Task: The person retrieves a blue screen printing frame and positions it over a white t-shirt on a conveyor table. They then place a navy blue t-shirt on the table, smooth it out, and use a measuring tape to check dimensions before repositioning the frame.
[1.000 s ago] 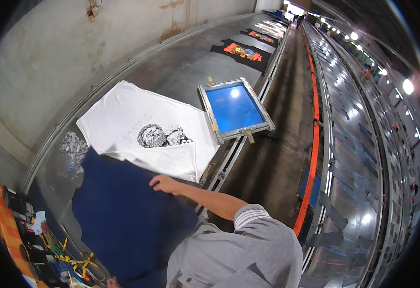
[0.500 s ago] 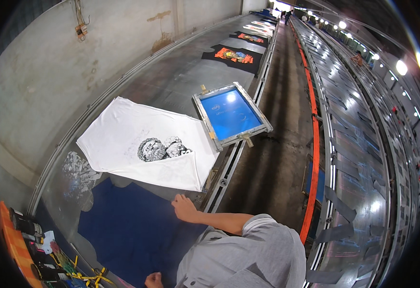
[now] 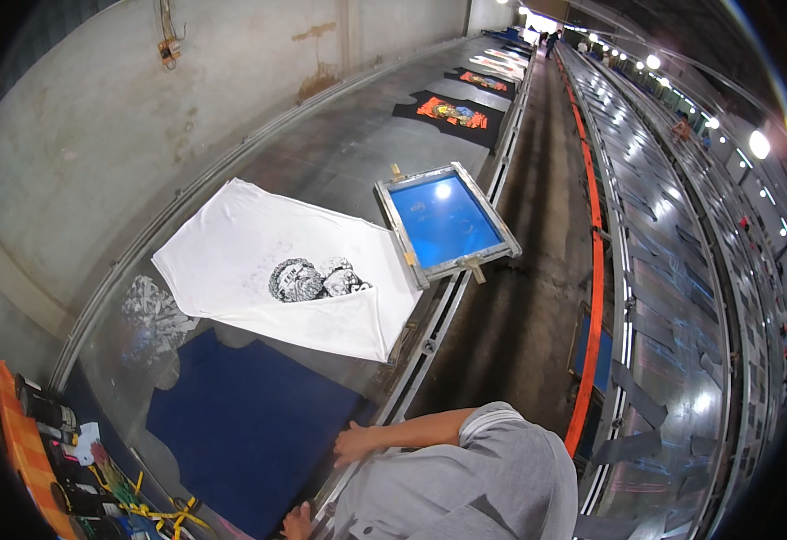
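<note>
A navy fabric panel (image 3: 240,414), cut like a shirt piece, lies flat on the long dark table (image 3: 312,153) in front of me. My right hand (image 3: 356,444) rests along its right edge, fingers spread and slightly bent. Closer to my body, my left hand (image 3: 298,522) is at the panel's near right edge, thumb apart from the fingers; part of it is hidden by my shirt. Beyond the navy piece, a white shirt panel (image 3: 231,238) bears a black print and has its near side folded over. A screen-printing frame (image 3: 452,216) with blue mesh overlaps its right corner.
Black panels with orange prints (image 3: 452,117) lie farther along the table. A metal rail (image 3: 429,346) runs down its right side, by an aisle with an orange strip (image 3: 592,297). Jars (image 3: 44,405) and yellow straps (image 3: 177,517) crowd the near left. Another long table (image 3: 673,315) stands right.
Both hands have moved toward the near right edge of the navy panel, my right hand coming closer to me. The panel's right edge now shows. The view has shifted slightly.
</note>
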`<state>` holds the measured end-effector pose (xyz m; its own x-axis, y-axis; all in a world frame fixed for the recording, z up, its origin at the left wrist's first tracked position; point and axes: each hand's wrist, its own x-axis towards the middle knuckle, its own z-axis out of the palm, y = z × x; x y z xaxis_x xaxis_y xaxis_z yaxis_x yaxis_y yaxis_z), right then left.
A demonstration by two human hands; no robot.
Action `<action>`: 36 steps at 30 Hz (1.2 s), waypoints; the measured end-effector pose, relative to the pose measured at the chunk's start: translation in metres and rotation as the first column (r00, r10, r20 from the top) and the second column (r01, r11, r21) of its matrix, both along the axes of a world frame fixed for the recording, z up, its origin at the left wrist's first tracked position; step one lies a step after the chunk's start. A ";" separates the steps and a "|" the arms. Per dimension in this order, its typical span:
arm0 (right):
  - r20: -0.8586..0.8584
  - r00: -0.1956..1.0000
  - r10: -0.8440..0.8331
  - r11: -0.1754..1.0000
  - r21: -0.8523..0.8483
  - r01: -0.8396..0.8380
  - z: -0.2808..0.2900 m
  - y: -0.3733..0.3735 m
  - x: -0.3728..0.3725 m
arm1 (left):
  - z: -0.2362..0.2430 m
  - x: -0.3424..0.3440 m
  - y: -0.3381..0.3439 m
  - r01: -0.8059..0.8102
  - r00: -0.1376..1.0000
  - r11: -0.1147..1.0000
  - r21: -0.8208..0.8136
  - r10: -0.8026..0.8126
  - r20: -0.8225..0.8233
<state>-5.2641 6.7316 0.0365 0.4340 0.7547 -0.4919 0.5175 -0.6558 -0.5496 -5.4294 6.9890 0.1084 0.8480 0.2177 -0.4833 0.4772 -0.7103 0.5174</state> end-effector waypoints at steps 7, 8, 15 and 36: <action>0.057 0.973 -0.222 0.967 0.141 0.212 0.019 -0.017 0.017 | -0.036 -0.019 0.071 -0.462 0.878 0.835 -0.297 0.478 -0.024; 0.099 0.926 -0.364 0.916 0.221 0.336 0.010 -0.023 0.024 | -0.039 -0.019 0.086 -0.431 0.867 0.821 -0.376 0.492 0.080; 0.362 0.448 -0.818 0.571 0.406 0.714 0.020 -0.027 0.065 | -0.098 -0.021 0.150 -0.728 0.599 0.678 0.097 0.562 0.571; -0.179 0.444 -0.878 0.319 0.472 0.822 -0.023 -0.021 0.108 | -0.165 -0.025 0.172 -0.841 0.299 0.486 -0.237 0.784 0.544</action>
<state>-5.1566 6.7110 0.0138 0.9886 0.0350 -0.1465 -0.1134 -0.4678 -0.8765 -5.4542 7.1614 -0.0568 0.2881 0.9574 0.0207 0.5074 -0.1709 0.8446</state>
